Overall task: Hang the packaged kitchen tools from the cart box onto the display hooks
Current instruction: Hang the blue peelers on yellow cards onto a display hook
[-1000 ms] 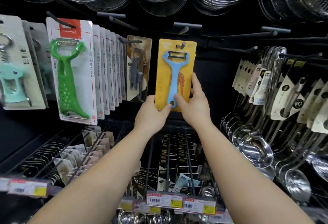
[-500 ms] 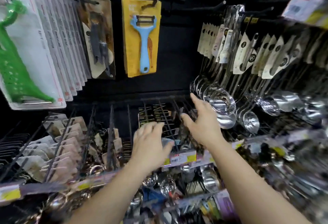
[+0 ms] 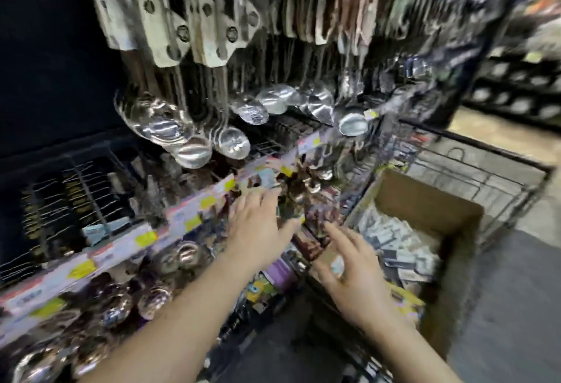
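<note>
The view is blurred by motion. A brown cardboard box (image 3: 425,200) stands at the lower right inside a black wire cart (image 3: 501,176). Packaged kitchen tools (image 3: 394,246) lie jumbled in the box. My left hand (image 3: 258,230) hovers with fingers spread in front of the shelf's price strip and holds nothing. My right hand (image 3: 352,273) hangs just left of the box, fingers loosely spread and empty. The yellow card with the blue peeler is out of view.
Steel ladles (image 3: 194,139) on card tags hang from hooks above my hands. A price-label strip (image 3: 145,240) runs along the shelf front, with more shiny utensils below it. Grey floor (image 3: 516,291) lies to the right of the cart.
Both hands let go of the yellow peeler card, which stayed on its hook, and dropped down and to the right. The view swung down-right, bringing the cart box into sight.
</note>
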The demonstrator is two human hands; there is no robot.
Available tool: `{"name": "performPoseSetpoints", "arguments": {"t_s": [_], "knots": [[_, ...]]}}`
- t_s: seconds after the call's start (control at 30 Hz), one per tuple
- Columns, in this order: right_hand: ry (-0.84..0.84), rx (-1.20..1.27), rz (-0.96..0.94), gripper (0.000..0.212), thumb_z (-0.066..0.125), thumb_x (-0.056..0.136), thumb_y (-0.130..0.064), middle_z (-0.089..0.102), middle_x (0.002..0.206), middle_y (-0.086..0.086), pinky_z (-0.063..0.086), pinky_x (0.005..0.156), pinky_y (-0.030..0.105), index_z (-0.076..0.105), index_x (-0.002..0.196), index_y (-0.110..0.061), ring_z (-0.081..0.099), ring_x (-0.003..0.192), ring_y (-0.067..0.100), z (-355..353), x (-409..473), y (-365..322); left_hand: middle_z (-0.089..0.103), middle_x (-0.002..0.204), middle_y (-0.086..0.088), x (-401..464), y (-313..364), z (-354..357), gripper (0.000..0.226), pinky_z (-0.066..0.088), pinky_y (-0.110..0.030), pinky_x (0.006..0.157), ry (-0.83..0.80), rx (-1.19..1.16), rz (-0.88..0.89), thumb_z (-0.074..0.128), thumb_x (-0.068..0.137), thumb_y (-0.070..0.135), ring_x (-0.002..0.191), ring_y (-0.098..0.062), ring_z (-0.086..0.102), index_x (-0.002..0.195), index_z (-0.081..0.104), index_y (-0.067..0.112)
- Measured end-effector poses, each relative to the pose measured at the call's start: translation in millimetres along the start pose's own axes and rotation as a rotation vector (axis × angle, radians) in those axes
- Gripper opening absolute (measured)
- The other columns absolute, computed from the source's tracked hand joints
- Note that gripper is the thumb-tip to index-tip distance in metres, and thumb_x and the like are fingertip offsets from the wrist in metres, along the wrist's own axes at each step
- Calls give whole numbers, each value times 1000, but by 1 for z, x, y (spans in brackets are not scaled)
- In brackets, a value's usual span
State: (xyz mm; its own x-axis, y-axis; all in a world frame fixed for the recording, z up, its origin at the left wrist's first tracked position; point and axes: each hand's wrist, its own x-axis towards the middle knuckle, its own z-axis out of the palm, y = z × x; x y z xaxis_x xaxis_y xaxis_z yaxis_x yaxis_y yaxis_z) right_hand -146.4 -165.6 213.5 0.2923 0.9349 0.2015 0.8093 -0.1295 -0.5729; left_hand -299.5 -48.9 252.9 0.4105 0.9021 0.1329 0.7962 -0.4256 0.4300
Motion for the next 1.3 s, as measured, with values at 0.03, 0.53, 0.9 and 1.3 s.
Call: {"name": "performPoseSetpoints", "arguments": {"t_s": [0.03, 0.53, 0.9, 1.3], "knots": [[-13, -25, 43, 69, 58, 83, -49, 47, 145, 1, 26, 110, 23, 41, 148, -34, 41, 137, 22, -8, -9, 20, 32, 158, -5, 7, 18, 12, 69, 17, -43, 123, -24, -11, 14, 50, 95, 57, 148, -27, 23, 152, 32, 24], [14, -74, 474, 65, 65, 87, -36, 50, 141, 7, 38, 109, 34, 44, 148, -26, 45, 133, 26, -80, -8, 227, 41, 151, -1, -1, 141, 175, 74, 23, -39, 121, -374, -3, 165, 39, 87, 66, 143, -23, 32, 148, 41, 25], [-173, 18, 805, 66, 63, 94, -32, 40, 149, 8, 34, 111, 37, 34, 152, -25, 37, 137, 29, -3, 19, 295, 36, 155, 0, 91, 124, 282, 67, 24, -41, 119, -657, 32, 164, 57, 94, 51, 144, -23, 28, 153, 33, 28], [-255, 312, 1375, 64, 63, 94, -25, 50, 143, 10, 41, 102, 32, 34, 151, -15, 51, 129, 27, 85, 7, 341, 37, 156, -9, 142, 108, 411, 67, 25, -43, 118, -1021, 168, 262, 59, 96, 45, 144, -30, 29, 152, 34, 18]]}}
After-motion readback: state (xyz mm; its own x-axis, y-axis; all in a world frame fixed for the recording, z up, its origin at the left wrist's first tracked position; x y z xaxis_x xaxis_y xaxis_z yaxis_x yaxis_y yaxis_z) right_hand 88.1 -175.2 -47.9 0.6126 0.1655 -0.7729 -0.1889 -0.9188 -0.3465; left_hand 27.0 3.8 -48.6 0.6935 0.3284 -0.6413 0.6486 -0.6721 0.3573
